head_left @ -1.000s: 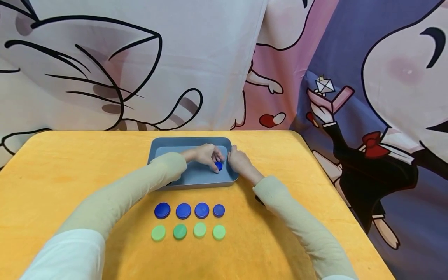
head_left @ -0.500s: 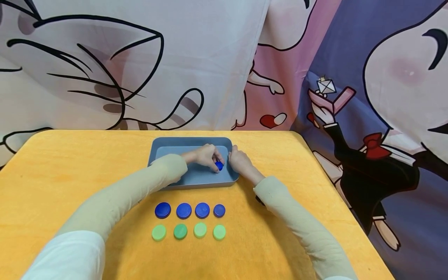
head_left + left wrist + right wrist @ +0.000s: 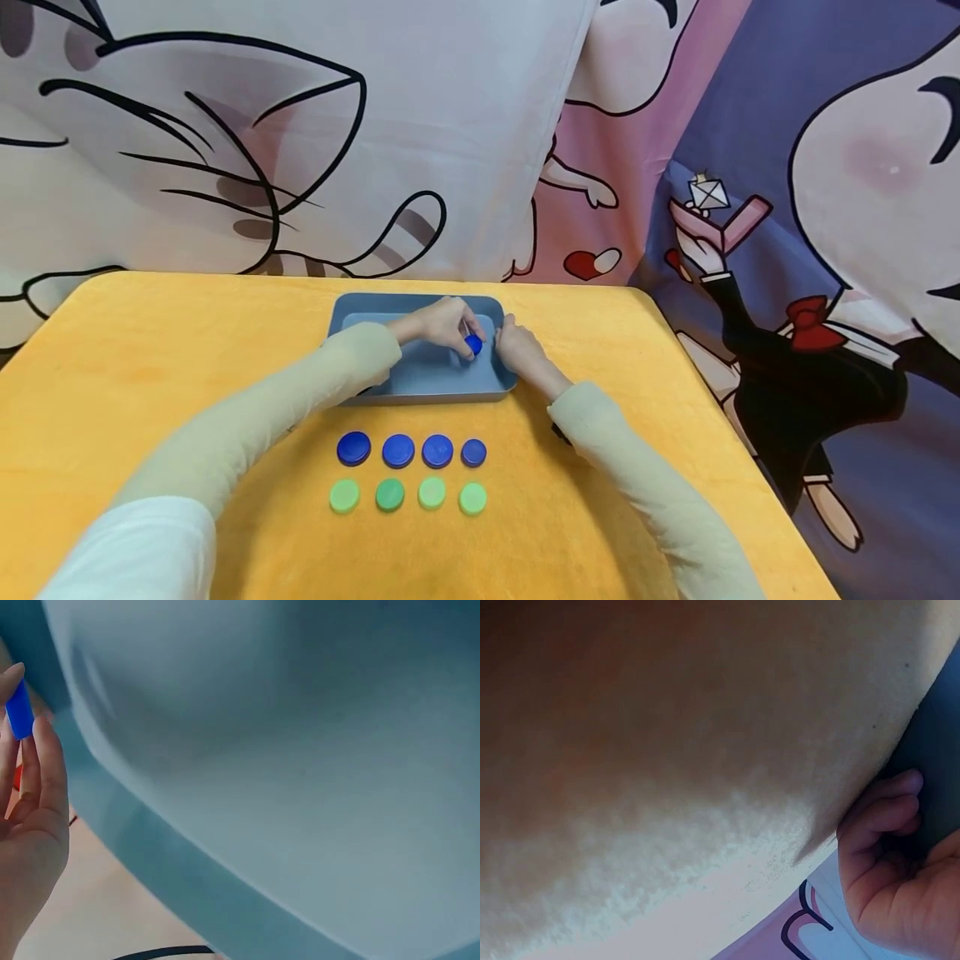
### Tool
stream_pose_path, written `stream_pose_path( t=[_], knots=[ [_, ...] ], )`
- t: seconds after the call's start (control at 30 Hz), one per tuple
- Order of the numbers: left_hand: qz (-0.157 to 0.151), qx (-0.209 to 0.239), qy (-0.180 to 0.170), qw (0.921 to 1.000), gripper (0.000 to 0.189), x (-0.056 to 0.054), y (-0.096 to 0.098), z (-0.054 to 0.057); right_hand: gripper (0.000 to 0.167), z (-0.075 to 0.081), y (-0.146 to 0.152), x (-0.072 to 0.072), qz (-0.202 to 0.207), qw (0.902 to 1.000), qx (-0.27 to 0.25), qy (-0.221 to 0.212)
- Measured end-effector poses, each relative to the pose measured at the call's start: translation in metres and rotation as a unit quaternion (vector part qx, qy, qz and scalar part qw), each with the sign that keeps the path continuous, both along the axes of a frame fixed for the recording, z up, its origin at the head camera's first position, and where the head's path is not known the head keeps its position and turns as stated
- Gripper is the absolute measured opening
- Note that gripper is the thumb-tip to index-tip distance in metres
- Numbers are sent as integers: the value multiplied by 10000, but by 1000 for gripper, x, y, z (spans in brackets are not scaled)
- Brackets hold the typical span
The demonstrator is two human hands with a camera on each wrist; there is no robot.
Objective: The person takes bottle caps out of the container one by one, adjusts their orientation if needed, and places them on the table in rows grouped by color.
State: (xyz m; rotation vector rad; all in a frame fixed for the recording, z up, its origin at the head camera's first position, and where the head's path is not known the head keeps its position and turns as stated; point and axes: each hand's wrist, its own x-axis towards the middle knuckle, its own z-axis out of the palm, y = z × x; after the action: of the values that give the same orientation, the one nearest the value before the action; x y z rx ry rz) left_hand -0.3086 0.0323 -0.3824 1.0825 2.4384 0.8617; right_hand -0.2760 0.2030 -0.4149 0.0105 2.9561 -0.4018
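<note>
My left hand (image 3: 446,322) reaches over the blue-grey tray (image 3: 427,377) and pinches a small blue bottle cap (image 3: 474,344). The left wrist view shows that blue cap (image 3: 20,712) between the thumb and fingertips, held at the tray's side. At the tray's right end, my right hand (image 3: 522,350) grips the rim. Curled fingers (image 3: 881,817) show in the right wrist view, where the forearm fills most of the picture. Several blue caps (image 3: 398,451) lie in a row in front of the tray, with a row of green caps (image 3: 390,495) nearer to me.
The tray stands toward the back of a yellow table (image 3: 187,333). A printed cartoon curtain (image 3: 465,125) hangs behind the table and along its right side. Both forearms pass on either side of the cap rows.
My left hand has lifted slightly inside the tray with the blue cap still pinched. My right hand stays at the tray's right rim. The head view has shifted a little.
</note>
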Motion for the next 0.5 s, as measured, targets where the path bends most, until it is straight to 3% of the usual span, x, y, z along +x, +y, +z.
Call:
stream_pose_path(
  t=[0.17,0.5],
  knots=[
    [-26,9,26,10000,32,10,-3,11,35,0,1,1,-20,10000,-58,-41],
    [-458,147,3,9988,32,44,-5,22,35,-1,1,1,87,9999,-26,146]
  ],
)
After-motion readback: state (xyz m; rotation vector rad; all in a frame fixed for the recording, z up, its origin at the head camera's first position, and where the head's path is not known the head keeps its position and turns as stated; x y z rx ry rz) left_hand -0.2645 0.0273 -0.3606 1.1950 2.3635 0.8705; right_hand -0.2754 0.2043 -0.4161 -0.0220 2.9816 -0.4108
